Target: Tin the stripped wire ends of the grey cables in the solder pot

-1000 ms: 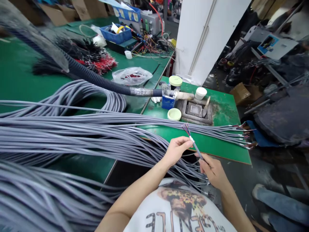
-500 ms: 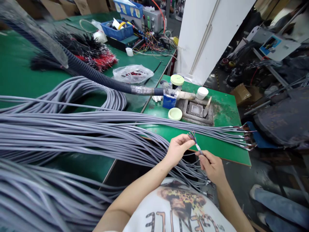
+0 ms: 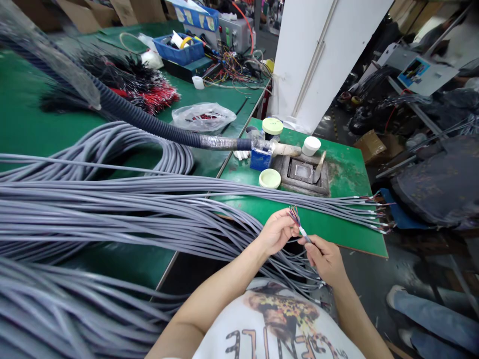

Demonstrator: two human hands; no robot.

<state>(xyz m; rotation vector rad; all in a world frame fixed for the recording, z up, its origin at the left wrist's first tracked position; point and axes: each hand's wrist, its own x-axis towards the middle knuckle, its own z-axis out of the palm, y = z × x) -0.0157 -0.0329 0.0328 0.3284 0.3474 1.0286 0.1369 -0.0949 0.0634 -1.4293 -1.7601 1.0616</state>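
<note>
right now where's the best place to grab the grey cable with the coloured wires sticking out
Grip the grey cable on its sheath just below the white band, coming from the lower right, as the right hand does: the sheath is one round length there, while the coloured wires above fan out loose.

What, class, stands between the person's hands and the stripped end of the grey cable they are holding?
Nothing visible does. The right hand grips the grey cable and the left hand sits right at its coloured cores. The other grey cables pass below the hands, not between them.
</note>
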